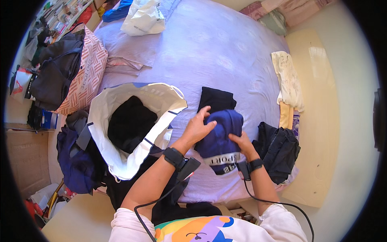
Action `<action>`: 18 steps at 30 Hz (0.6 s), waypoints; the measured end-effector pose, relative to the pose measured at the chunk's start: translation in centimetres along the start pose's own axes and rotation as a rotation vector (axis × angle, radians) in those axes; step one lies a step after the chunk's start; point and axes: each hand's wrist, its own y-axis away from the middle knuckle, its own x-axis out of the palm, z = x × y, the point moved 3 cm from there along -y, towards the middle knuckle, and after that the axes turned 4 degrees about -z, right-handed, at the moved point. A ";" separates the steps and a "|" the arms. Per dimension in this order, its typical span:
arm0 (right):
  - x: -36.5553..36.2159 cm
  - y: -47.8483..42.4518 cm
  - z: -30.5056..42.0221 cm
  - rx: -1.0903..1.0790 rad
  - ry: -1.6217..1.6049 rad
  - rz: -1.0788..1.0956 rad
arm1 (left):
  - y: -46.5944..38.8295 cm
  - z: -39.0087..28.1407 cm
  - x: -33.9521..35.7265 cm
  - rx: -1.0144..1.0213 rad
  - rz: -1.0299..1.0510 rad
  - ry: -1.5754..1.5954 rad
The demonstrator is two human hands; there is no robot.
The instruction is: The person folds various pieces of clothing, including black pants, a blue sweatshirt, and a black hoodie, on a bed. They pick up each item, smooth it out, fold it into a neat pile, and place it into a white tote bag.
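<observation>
A bundled navy blue garment (225,133) with a white printed band is in front of me, above the bed. My right hand (245,143) grips its right side, thumb on top. At its upper left, my left hand (199,125) has thumb and fingers spread; whether it touches the cloth is hard to tell. Beyond both hands, a folded black garment (216,98) lies on the lavender bedsheet (193,57), partly covered by the navy one. To the left, a white bag (133,165) gapes wide, with a black garment (131,124) inside.
A pink patterned bag (90,63) holding dark clothes stands far left. Dark clothes (75,163) are heaped below the white bag. Folded dark garments (278,151) and light cloths (287,75) line the right edge by a cream board (317,121). Cables trail from both wrist straps.
</observation>
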 end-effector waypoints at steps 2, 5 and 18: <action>-1.9 -4.1 -1.0 -0.078 0.050 -0.118 | 0.6 -1.9 -1.1 0.089 -0.163 -0.051; -7.7 -10.8 -8.5 -0.195 0.780 -0.558 | 3.9 -5.4 -4.7 0.231 -0.330 -0.133; -6.9 -6.6 -10.5 -0.377 0.741 -0.795 | 11.1 7.2 -20.3 -0.343 -0.235 -0.934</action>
